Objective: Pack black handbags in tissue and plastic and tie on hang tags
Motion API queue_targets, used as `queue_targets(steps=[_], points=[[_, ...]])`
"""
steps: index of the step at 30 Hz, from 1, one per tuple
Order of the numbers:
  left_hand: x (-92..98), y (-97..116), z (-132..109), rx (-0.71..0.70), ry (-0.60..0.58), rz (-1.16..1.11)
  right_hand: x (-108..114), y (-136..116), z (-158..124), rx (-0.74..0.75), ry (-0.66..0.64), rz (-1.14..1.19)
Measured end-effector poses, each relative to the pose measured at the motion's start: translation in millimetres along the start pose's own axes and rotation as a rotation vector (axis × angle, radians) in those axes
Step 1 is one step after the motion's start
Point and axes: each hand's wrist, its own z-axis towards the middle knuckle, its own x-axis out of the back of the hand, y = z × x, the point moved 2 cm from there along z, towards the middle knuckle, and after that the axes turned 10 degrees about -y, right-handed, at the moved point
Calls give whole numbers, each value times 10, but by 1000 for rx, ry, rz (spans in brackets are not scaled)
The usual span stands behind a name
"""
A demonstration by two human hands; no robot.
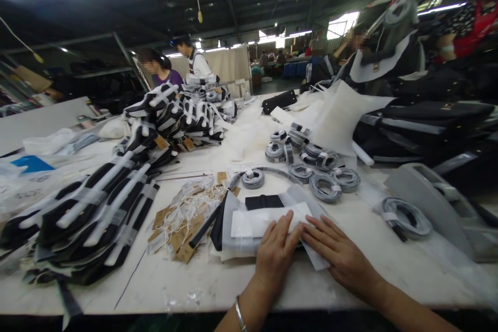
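A black bag [217, 231] lies flat in front of me, partly covered by translucent wrapping sheet [243, 246]. Across it rests a white strip [249, 223]. My left hand [277, 249] lies on the strip and sheet with its fingers stretched forward. My right hand [337, 248] presses flat on the sheet's right side, fingers extended, their tips close to the left hand. Neither hand grasps anything that I can see. A wrapped dark strap [208, 224] runs along the bag's left side, and a coiled strap [252, 178] sits just behind the bag.
Brown cardboard tags with strings [190, 218] are heaped left of the bag. Wrapped black bags [97, 207] are piled farther left. Several coiled straps [326, 187] and a grey tape dispenser [431, 202] lie to the right. Other people [198, 65] stand behind the table [148, 290].
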Motion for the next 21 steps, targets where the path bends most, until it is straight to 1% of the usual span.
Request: queue_targets(steps=[2,5,7,9,10,11,13,15,16,18,21], points=[[10,8,-1,-26,-13,33,54,-60,-22,14,6,-18],[-18,14,-8,-50,14,59,270,-72,7,7,-52,54],[-53,13,-14,-45,50,65,440,6,130,-27,-38,147],[-91,15,-18,-44,75,88,526,151,364,-105,1,197],[-109,16,-18,-48,69,102,512,237,515,-145,-21,198],[-125,18,-17,-49,57,114,459,326,675,-177,-80,193],[-142,21,-11,-47,54,123,264,481,971,-168,-282,189],[-139,23,-1,-41,97,111,56,600,1162,-157,-413,183],[-133,24,3,-38,131,102,-31,642,1207,-159,-453,178],[-125,25,12,-32,167,89,-150,690,1211,-171,-506,169],[-113,26,22,-30,166,85,-207,701,1125,-207,-550,144]])
